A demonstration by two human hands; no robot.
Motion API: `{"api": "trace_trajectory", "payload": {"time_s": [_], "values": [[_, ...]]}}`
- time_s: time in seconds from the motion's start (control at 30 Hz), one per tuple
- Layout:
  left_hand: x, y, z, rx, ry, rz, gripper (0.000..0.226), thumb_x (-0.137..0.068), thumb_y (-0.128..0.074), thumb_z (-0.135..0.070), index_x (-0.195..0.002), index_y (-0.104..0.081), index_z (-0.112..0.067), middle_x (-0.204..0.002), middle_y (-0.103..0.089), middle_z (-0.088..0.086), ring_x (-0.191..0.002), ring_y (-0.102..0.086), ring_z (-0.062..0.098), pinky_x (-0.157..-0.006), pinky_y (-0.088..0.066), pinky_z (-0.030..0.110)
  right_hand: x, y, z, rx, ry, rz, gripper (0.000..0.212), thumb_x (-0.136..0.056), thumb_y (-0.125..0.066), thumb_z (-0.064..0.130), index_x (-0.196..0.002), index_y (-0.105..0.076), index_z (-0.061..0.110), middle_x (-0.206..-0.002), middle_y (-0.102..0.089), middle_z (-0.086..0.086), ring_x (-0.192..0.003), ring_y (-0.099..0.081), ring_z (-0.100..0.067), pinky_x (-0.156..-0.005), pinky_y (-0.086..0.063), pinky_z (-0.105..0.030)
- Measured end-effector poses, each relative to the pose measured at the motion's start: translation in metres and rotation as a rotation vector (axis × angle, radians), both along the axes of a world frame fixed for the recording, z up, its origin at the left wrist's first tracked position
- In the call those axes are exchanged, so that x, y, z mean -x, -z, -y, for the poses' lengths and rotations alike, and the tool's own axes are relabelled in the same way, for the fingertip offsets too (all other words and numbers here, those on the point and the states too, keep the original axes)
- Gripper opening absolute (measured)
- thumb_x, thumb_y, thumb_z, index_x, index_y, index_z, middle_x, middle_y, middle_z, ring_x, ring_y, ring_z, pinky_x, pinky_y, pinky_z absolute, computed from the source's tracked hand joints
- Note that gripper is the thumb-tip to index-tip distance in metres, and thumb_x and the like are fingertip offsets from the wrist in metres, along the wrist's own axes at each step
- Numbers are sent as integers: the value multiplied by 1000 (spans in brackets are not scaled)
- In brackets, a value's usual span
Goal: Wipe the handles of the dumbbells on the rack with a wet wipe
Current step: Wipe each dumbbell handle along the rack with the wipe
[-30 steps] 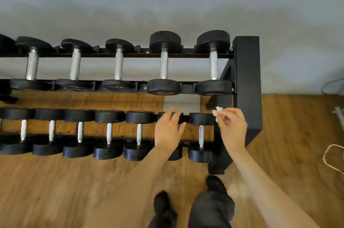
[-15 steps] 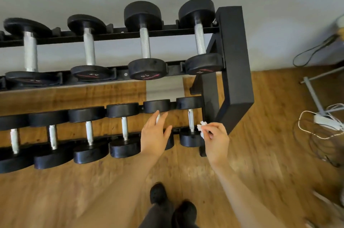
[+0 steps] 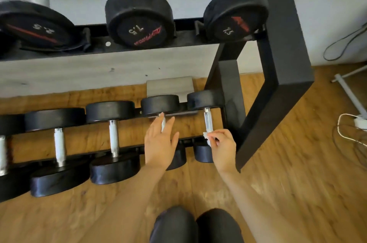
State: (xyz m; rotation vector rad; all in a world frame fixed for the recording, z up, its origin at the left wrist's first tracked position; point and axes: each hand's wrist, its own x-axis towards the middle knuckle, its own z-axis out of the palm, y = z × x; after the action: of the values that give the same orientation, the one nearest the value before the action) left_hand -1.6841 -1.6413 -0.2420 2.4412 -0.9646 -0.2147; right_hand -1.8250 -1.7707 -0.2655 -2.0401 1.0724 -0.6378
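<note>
**Wipe at the end dumbbell, lower shelf**

While the right hand [image 3: 223,146] pinches a small white wet wipe [image 3: 206,135] between thumb and curled fingers, the wipe sits against the lower end of the metal handle [image 3: 208,121] of the rightmost dumbbell [image 3: 204,100] on the lower shelf. That dumbbell lies just beside the black upright of the rack [image 3: 278,64].

Left hand [image 3: 159,143]: fingers straight and slightly spread, laid over the handle of the neighbouring dumbbell [image 3: 160,104]; only a sliver of that handle shows between the fingers. Whether the palm presses it, cannot tell.

Further left on the same shelf, more dumbbells [image 3: 112,111] lie side by side, handles bare. Upper shelf carries larger dumbbells [image 3: 139,18] with red and white markings on the end faces; the nearest reads 7.5.

Floor is wood [image 3: 278,193]. White cables [image 3: 349,123] lie at the right edge. Two dark-clothed knees [image 3: 194,225] show at the bottom of view.
</note>
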Motion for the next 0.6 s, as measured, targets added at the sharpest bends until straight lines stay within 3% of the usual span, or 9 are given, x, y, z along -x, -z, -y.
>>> {"api": "trace_trajectory", "payload": {"time_s": [0.2, 0.37, 0.5, 0.6], "values": [[-34, 78, 29, 37, -6, 200, 53, -92, -67, -24, -142, -51, -16, -155, -34, 18, -144, -32, 37, -113, -34, 52, -27, 83, 43, 120, -4, 56, 9, -85, -69, 1, -93, -72, 5, -99, -57, 0, -89, -58, -11, -82, -44, -11], [-57, 111, 54, 48, -34, 278, 58, -97, -57, -32, -151, -37, -21, -163, -17, 14, -151, -11, 33, -121, -14, 48, -45, 121, 77, 177, 19, 166, 8, -85, -69, 1, -91, -72, 2, -98, -55, 4, -88, -56, -9, -83, -47, -15], [-59, 130, 58, 82, -101, 284, 61, -97, -59, -32, -151, -35, -15, -162, -18, 15, -150, -12, 33, -120, -17, 49, -56, 129, 90, 212, 48, 209, 8, -85, -68, 2, -88, -74, 6, -95, -56, 3, -83, -54, -1, -80, -39, -3], [-55, 141, 54, 98, -122, 295, 62, -96, -61, -31, -150, -37, -11, -160, -22, 16, -149, -16, 33, -119, -18, 47, -60, 130, 100, 199, 45, 209, 7, -84, -70, 4, -86, -75, 9, -93, -60, 2, -81, -54, -1, -78, -39, -2]]}}
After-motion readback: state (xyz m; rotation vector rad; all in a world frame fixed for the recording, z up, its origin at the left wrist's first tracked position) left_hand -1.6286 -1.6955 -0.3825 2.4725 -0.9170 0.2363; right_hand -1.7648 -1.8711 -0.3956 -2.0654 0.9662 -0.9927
